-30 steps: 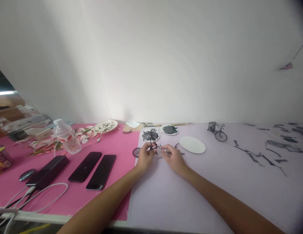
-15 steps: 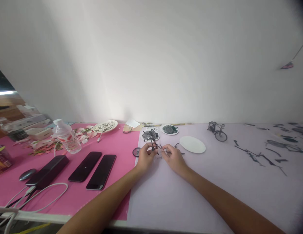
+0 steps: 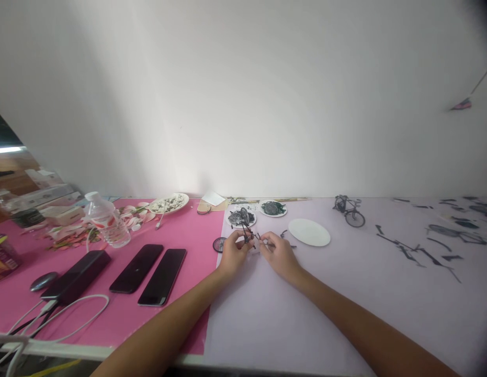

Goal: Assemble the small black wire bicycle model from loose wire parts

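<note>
My left hand (image 3: 235,252) is closed on a thin black model bicycle frame (image 3: 247,230), which stands tilted above its fingertips. Facing it, my right hand (image 3: 278,254) pinches a small dark bicycle part (image 3: 259,237); its exact kind is too small to make out. The two parts are close together over the pale table. A little black spoked wheel (image 3: 218,244) shows just left of my left hand. Behind the hands are a white plate with grey wheels and parts (image 3: 241,225) and a white plate with dark green parts (image 3: 283,213).
A plain white plate (image 3: 314,238) lies right of my hands, with a model bicycle (image 3: 348,211) beyond it. Loose black parts (image 3: 419,251) spread at the right. On the pink surface are two phones (image 3: 162,277), a black power block (image 3: 76,277), cables and a water bottle (image 3: 108,220).
My right hand and the small part in it have shifted very slightly. My left hand and the frame stay nearly still.
</note>
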`<state>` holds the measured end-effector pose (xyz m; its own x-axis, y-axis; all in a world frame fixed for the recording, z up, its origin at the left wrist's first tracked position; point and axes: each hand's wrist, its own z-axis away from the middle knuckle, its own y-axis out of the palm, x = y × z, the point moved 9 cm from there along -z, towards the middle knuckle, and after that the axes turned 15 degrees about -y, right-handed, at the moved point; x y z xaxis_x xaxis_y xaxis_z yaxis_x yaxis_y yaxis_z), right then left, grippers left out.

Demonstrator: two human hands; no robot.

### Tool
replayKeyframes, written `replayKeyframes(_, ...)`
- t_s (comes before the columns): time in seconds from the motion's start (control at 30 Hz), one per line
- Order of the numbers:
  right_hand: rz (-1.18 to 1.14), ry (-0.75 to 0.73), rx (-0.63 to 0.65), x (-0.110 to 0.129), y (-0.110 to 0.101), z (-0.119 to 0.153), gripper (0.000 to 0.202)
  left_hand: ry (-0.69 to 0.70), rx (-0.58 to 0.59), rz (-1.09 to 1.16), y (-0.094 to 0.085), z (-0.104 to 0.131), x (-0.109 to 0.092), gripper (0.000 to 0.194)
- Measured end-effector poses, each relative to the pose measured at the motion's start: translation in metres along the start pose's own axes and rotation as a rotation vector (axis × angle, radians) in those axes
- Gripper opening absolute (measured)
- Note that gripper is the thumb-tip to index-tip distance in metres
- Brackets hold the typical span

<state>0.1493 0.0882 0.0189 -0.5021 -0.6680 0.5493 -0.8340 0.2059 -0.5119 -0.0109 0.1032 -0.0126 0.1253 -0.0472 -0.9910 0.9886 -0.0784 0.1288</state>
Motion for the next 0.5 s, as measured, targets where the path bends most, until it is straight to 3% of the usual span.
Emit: replayKeyframes(0.5, 0.032, 0.002, -0.017, 0.0015, -0.0047, -0.0011, 0.017, 0.025, -0.017, 0.023, 0.0017, 0.0042, -0.0052, 0.036)
